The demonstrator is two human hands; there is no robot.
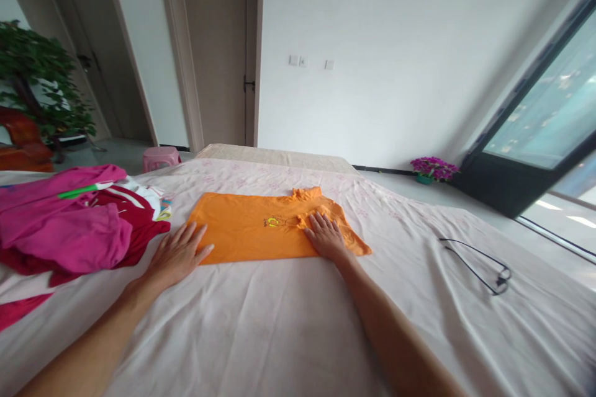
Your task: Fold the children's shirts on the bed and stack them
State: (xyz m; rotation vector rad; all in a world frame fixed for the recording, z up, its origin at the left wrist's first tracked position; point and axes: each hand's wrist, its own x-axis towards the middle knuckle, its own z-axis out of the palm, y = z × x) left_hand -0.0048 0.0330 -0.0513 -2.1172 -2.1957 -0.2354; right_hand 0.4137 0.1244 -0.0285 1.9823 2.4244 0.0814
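Note:
An orange T-shirt (246, 236) lies spread on a pale, patterned sheet (261, 322), its collar side toward the right and a small yellow and dark print near its middle. My left hand (179, 252) rests at the shirt's left end, fingers stretched out and partly over its edge. Flat on the right part of the shirt, near a bunched bit of cloth, is my right hand (327, 236) with its fingers extended. Neither hand grips the fabric. Some of the shirt is hidden beneath the hands.
A heap of pink, red and white clothes (88, 223) is on the left. Folded eyeglasses (479, 267) lie on the sheet at right. Beyond the covered surface stand a pink stool (161, 158), a potted purple flower (433, 169) and a leafy plant (41, 80).

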